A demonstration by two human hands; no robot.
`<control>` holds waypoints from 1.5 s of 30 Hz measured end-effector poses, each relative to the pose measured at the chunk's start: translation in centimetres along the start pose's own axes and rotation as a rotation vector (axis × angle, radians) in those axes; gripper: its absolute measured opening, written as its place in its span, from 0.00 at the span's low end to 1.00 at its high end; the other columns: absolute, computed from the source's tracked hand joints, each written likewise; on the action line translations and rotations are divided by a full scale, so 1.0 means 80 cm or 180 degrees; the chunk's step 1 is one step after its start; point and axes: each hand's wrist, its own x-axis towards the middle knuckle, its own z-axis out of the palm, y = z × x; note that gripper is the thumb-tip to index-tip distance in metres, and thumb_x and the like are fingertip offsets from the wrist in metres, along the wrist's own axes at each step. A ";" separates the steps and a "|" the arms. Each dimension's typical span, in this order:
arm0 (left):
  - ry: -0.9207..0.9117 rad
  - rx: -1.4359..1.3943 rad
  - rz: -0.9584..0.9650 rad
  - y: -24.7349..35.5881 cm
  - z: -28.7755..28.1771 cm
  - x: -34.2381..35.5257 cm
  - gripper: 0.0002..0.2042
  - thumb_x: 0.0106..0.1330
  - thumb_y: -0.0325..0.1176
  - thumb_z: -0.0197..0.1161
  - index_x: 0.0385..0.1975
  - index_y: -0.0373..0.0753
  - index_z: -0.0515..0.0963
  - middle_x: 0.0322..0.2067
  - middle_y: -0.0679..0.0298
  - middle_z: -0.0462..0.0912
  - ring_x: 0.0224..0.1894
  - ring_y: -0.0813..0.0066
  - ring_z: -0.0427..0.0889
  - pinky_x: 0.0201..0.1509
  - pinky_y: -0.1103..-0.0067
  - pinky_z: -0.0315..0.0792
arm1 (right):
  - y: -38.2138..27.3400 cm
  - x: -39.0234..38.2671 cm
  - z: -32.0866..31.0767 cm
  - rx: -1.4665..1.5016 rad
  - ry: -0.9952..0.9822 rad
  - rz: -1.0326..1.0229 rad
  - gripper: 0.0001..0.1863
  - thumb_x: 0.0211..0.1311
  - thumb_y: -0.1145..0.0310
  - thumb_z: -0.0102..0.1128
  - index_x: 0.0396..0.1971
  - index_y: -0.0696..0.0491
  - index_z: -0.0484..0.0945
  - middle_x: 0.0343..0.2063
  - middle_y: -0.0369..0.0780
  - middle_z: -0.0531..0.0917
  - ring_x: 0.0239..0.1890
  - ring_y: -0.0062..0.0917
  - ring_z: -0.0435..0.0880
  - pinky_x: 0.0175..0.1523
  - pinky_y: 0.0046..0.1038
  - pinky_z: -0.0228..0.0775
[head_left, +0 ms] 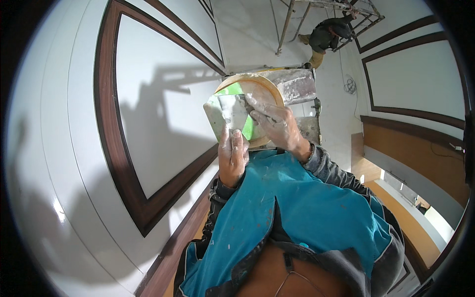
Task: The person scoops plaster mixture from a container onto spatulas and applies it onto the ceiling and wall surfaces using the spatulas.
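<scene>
A flat, pale grey plate with angled corners [214,115], like a putty spreader, is up in front of my chest. White smears cover part of it, and bright green patches [230,89] show along its edges; I cannot tell whether they belong to it. My left hand [233,157], dusted white, grips the plate's lower edge with the thumb on top. My right hand [278,121], coated in white paste, is closed at its right side; whatever it pinches is partly hidden. Behind them is a round bucket with a cream-orange rim [273,85], its contents mostly covered.
Stained scaffold planks [297,85] lie beyond and below the bucket. At left stands a white wall panel with dark wood trim [108,114]. Far below, another person [330,37] is beside a metal scaffold [287,24]. A coiled cable [350,85] lies on the floor.
</scene>
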 end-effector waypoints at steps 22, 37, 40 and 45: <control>0.0074 0.0119 0.0275 -0.003 0.003 -0.003 0.27 0.76 0.34 0.47 0.70 0.32 0.49 0.21 0.73 0.65 0.18 0.90 0.58 0.18 0.89 0.56 | -0.009 -0.003 -0.004 -0.0258 -0.0350 -0.0094 0.20 0.64 0.75 0.57 0.57 0.53 0.76 0.40 0.45 0.85 0.31 0.26 0.84 0.42 0.28 0.77; -0.0117 0.0124 0.0243 -0.006 0.006 -0.002 0.26 0.75 0.36 0.48 0.69 0.36 0.53 0.26 0.70 0.67 0.22 0.88 0.61 0.21 0.89 0.58 | 0.001 0.003 0.009 0.0352 0.0212 0.0640 0.18 0.61 0.78 0.58 0.52 0.57 0.79 0.31 0.42 0.86 0.29 0.22 0.83 0.37 0.25 0.76; 0.0083 0.2927 0.2236 -0.017 -0.006 0.006 0.25 0.76 0.35 0.46 0.69 0.35 0.53 0.24 0.70 0.66 0.22 0.87 0.60 0.22 0.88 0.58 | -0.003 -0.002 0.010 0.0057 -0.0006 0.0260 0.18 0.63 0.76 0.58 0.54 0.56 0.78 0.33 0.42 0.86 0.30 0.20 0.82 0.39 0.24 0.76; -0.0219 0.0466 0.0732 -0.012 0.006 0.000 0.25 0.76 0.32 0.44 0.70 0.32 0.52 0.21 0.73 0.65 0.20 0.90 0.58 0.21 0.87 0.55 | 0.001 0.005 0.015 0.0625 0.0350 0.0680 0.20 0.63 0.77 0.57 0.57 0.52 0.77 0.34 0.43 0.85 0.28 0.21 0.81 0.40 0.25 0.76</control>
